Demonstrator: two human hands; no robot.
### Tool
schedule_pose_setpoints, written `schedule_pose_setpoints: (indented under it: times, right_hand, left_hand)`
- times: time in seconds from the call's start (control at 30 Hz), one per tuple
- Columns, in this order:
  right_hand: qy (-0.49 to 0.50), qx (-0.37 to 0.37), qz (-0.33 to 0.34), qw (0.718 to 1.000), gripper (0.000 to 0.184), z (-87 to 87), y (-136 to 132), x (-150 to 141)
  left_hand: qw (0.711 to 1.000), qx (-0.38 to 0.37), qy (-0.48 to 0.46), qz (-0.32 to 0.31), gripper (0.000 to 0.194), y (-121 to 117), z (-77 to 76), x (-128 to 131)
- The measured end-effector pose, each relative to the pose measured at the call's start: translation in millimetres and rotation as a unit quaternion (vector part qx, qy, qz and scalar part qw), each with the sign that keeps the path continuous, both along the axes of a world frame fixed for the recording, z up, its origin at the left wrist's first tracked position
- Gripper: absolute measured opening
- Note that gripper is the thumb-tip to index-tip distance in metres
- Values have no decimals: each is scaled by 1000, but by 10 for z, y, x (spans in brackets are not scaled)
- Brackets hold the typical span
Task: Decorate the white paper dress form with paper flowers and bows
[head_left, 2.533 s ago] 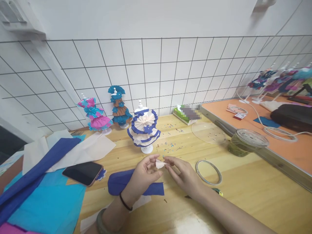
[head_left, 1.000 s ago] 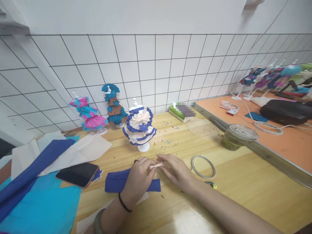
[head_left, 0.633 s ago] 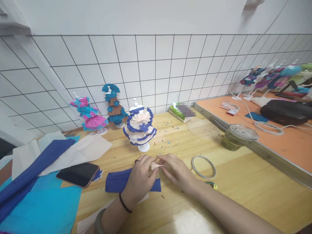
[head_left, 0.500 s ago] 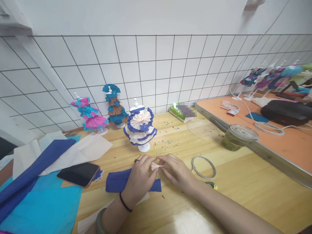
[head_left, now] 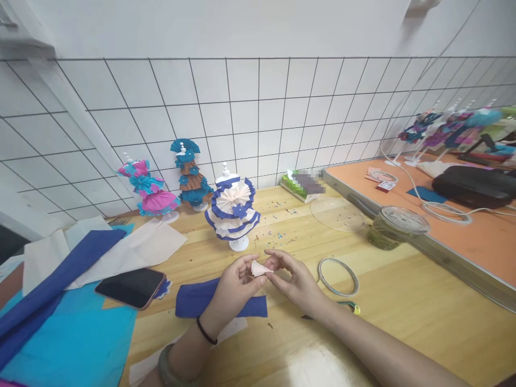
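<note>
Both my hands pinch a small pleated cream paper fan [head_left: 257, 269] just above the wooden table [head_left: 403, 312]. My left hand [head_left: 236, 285] grips it from the left with thumb and fingers closed. My right hand [head_left: 292, 277] pinches its pointed end from the right. Under my hands lies a folded dark blue paper strip [head_left: 193, 301]. Behind them stands a white and blue paper dress on a stand [head_left: 233, 209].
A pink and blue paper dress [head_left: 147, 188] and a brown and teal one [head_left: 189, 174] stand by the wire grid wall. A phone [head_left: 131, 287] lies on paper sheets [head_left: 72, 333] at left. A tape ring [head_left: 337, 275], clear lid [head_left: 337, 213] and jar [head_left: 397, 228] sit right.
My hands have lifted off the table and turned the paper fan upward; before they pressed it flat near the blue strip.
</note>
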State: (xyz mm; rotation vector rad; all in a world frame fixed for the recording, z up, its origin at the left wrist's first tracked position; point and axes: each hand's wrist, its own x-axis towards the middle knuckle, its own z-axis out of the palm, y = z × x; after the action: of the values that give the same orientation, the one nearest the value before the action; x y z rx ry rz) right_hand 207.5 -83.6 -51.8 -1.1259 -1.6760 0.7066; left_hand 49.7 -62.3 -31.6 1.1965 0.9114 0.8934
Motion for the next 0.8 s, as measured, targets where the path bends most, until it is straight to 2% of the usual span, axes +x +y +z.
schedule_pose_setpoints:
  times: [0.2,0.33,0.53,0.8]
  right_hand:
    - [-98,78,2,992,36,-22,-14,27]
    - [-144,96,21,985,37,7,-29,29]
    - [-85,52,10,995,40,50,-49,25]
    - [9,-44,14,999,35,62,-27,10]
  left_hand:
    - [999,-43,-20,-1,50,-10,66,-19]
    - [997,-72,-32,8,41,-1,58,-27]
    - [997,-73,-31,13,32,6,54,-41]
    - [998,-56,-4,20,37,7,86,-18]
